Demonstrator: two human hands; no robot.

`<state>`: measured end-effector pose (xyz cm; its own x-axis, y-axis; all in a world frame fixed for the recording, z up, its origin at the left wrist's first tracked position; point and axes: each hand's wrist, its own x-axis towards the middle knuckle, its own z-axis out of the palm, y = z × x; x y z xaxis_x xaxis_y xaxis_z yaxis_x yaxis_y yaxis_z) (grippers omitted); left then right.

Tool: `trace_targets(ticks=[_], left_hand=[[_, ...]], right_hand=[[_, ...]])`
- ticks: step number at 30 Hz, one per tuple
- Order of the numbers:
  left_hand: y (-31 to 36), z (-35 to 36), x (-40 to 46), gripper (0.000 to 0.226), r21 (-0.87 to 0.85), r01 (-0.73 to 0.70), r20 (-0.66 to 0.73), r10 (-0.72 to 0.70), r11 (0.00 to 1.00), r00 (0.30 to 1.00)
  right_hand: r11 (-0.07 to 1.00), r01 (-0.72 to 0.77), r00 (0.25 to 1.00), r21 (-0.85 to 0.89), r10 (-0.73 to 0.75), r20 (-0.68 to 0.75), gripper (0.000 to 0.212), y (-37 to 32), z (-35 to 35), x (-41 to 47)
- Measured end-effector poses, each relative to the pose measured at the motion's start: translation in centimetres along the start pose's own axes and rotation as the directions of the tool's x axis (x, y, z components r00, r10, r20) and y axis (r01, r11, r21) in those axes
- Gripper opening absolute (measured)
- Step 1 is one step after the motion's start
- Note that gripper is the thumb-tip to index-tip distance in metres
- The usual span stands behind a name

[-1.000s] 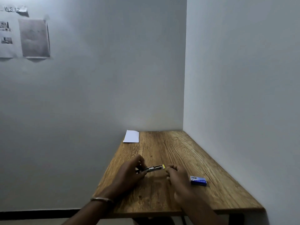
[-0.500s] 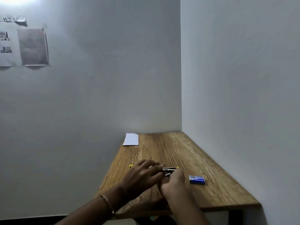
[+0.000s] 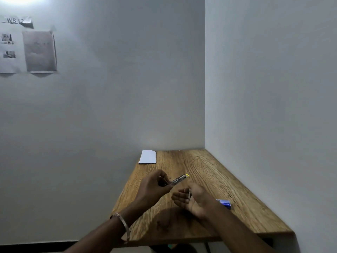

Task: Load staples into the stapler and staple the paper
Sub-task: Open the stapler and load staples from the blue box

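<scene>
On the table (image 3: 209, 172): paper (image 3: 148, 157) at eleven o'clock, against the back-left edge; staple box (image 3: 224, 203) at three o'clock, behind the right hand (image 3: 194, 199). Above centre, stapler (image 3: 179, 179) in the left hand (image 3: 153, 187), at ten o'clock from the right hand.

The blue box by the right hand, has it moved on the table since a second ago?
No. The blue box lies at the same spot on the table, near its right edge, as before; only the camera shifted.

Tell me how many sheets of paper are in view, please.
3. One paper lies on the table's far left corner. Two more sheets hang on the wall, upper left, under a small torn label.
</scene>
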<state>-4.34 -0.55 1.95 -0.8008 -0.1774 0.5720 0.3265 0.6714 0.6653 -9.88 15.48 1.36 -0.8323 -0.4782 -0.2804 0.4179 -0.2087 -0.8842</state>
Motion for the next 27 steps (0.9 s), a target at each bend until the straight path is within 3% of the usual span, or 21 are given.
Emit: trace_targets(ticks=[3,7,10,13,16,19,27], left_hand=[[-0.4,-0.5,0.2,0.022,-0.03,0.088,0.042,-0.087,0.996,0.995],[-1.2,-0.8,0.4,0.022,-0.016,0.147,0.064,-0.146,0.989,0.987],[-1.8,-0.9,0.4,0.021,0.025,0.141,0.113,-0.143,0.99,0.983],[-2.4,-1.0,0.6,0.021,0.068,0.122,0.187,-0.133,0.99,0.973],[-3.0,-1.0,1.0,0.021,0.103,0.099,0.218,-0.12,0.99,0.969],[-3.7,-0.9,1.2,0.022,0.125,0.087,0.239,-0.115,0.988,0.964],[-4.7,-0.3,0.9,0.02,0.176,0.037,0.301,-0.09,0.984,0.949]], right_hand=[[0.977,-0.047,0.999,-0.207,0.052,0.015,0.021,-1.0,-0.7,-0.1],[0.877,-0.042,0.999,-0.479,0.047,-0.001,0.017,-3.0,-2.1,0.2],[0.654,0.043,0.992,-0.755,-0.115,-0.043,0.015,-5.3,-3.4,0.9],[0.416,0.025,0.975,-0.909,-0.213,-0.071,0.015,-6.6,-5.3,1.3],[0.179,-0.023,0.937,-0.984,-0.34,-0.083,0.015,-7.1,-7.3,1.8],[0.043,-0.048,0.91,-0.998,-0.41,-0.061,0.016,-7.0,-8.9,1.9],[0.006,-0.043,0.869,-0.999,-0.494,-0.04,0.015,-6.1,-10.6,1.8]])
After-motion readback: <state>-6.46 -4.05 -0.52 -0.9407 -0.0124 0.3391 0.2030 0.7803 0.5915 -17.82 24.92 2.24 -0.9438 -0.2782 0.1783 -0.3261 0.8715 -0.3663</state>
